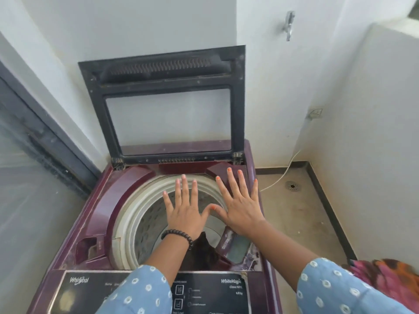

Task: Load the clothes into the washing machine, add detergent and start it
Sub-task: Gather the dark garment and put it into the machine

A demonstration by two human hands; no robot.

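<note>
Over maroon washing machine (108, 200) — lid (167, 105) upright, drum (145, 223) bare; left hand (184, 214), right hand (242, 211) splayed flat.

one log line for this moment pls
lid up | drum open | left hand open, empty | right hand open, empty | clothes outside

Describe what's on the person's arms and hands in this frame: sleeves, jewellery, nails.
Both arms wear light blue sleeves dotted with small white ring-shaped motifs, ending partway down the forearm. The left sleeve and right sleeve match. A dark beaded bracelet circles the left wrist. The right hand has orange nail polish; the left hand has pale, light-coloured nails. No rings or watch visible.
</note>
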